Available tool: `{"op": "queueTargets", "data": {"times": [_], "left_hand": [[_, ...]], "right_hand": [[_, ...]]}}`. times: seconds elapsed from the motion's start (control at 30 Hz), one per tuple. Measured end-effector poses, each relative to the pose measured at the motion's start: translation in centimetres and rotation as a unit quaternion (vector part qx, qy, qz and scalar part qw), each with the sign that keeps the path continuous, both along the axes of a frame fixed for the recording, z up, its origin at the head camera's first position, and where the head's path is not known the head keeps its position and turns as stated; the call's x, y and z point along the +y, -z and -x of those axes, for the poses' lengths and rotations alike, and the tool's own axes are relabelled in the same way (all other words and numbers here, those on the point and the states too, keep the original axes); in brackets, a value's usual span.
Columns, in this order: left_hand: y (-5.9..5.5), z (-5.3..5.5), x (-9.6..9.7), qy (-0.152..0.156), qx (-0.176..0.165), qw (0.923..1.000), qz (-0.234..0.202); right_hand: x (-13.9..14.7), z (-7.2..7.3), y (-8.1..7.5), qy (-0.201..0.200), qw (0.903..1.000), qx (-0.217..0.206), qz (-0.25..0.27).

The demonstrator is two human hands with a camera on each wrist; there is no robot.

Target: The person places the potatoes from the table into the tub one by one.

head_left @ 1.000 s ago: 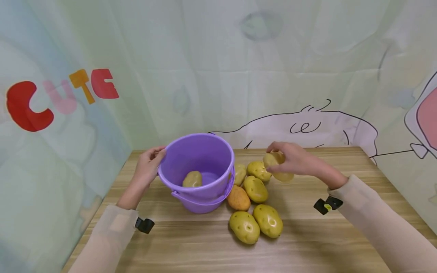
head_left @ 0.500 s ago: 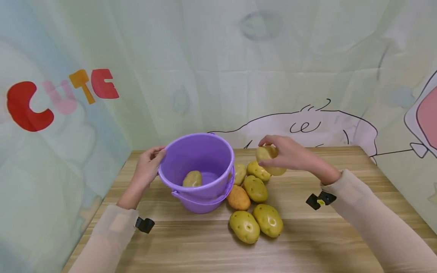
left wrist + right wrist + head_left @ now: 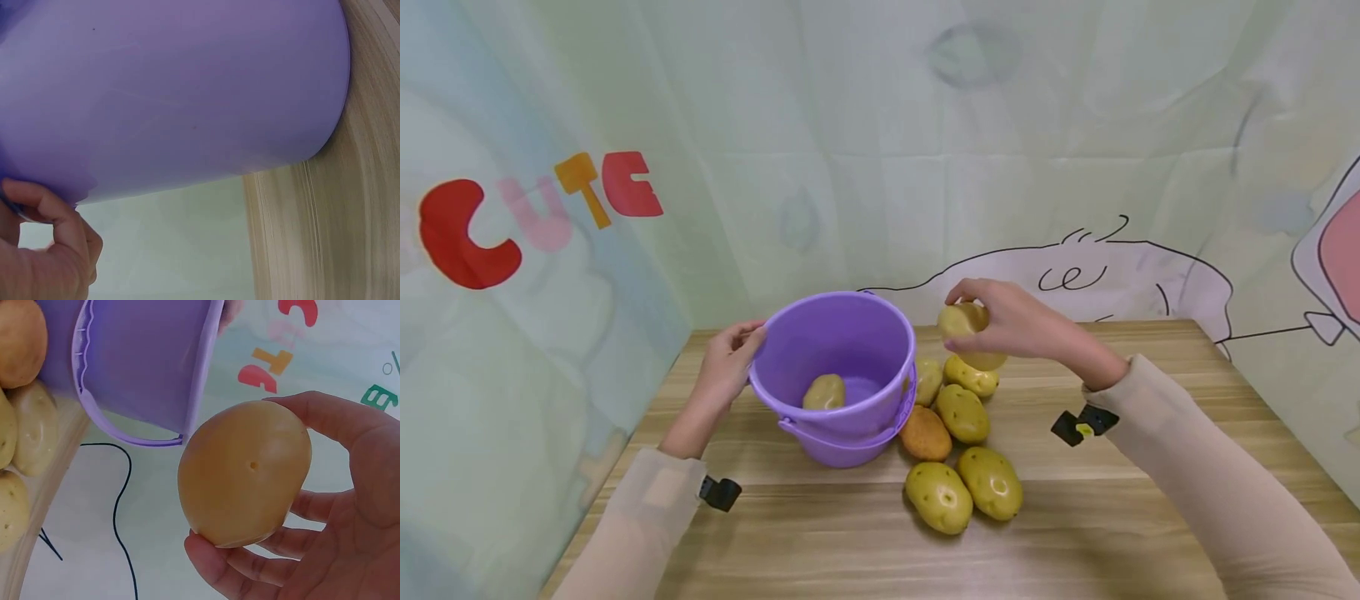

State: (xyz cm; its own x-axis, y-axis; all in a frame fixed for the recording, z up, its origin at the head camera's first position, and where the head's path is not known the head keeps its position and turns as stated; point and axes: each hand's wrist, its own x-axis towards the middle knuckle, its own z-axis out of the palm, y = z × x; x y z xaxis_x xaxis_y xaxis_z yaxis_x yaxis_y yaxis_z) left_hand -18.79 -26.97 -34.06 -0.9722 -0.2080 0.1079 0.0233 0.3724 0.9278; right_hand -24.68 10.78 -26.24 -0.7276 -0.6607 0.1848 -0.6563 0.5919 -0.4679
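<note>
A purple bucket (image 3: pixel 842 433) stands on the wooden table, its handle hanging down at the front. My left hand (image 3: pixel 727 363) grips the left side of its rim, with thumb and fingers curled at the edge in the left wrist view. One potato (image 3: pixel 824 392) lies on the bucket's floor. My right hand (image 3: pixel 1011 321) holds another potato (image 3: pixel 247 472) in the air, just right of the bucket's rim, fingers and thumb around it. Below it, several yellow potatoes (image 3: pixel 964 414) and one orange-brown potato (image 3: pixel 925 435) lie grouped beside the bucket.
The wooden table (image 3: pixel 820 542) ends at a printed curtain (image 3: pixel 790 125) behind and at both sides. Two yellow potatoes (image 3: pixel 938 498) lie nearest the table's front. Black wrist cameras (image 3: pixel 720 493) are strapped at both sleeves.
My right hand has moved left and up with the potato, closer to the bucket. The left hand and bucket have stayed in place.
</note>
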Motion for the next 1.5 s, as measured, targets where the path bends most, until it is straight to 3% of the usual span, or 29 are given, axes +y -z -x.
{"op": "queueTargets", "data": {"times": [0.7,1.1,1.5], "left_hand": [[0.1,0.0,0.0,0.001,0.0,1.0,0.006],[0.1,0.2,-0.2,0.005,-0.001,1.0,0.007],[0.0,0.2,-0.1,0.013,0.006,0.9999,0.0]], "right_hand": [[-3.5,0.0,-1.4,-0.035,0.9992,-0.006,0.017],[-6.3,0.5,-1.2,-0.069,0.9974,0.003,0.024],[-8.6,0.3,-1.2,-0.065,0.9979,-0.003,0.006]]}}
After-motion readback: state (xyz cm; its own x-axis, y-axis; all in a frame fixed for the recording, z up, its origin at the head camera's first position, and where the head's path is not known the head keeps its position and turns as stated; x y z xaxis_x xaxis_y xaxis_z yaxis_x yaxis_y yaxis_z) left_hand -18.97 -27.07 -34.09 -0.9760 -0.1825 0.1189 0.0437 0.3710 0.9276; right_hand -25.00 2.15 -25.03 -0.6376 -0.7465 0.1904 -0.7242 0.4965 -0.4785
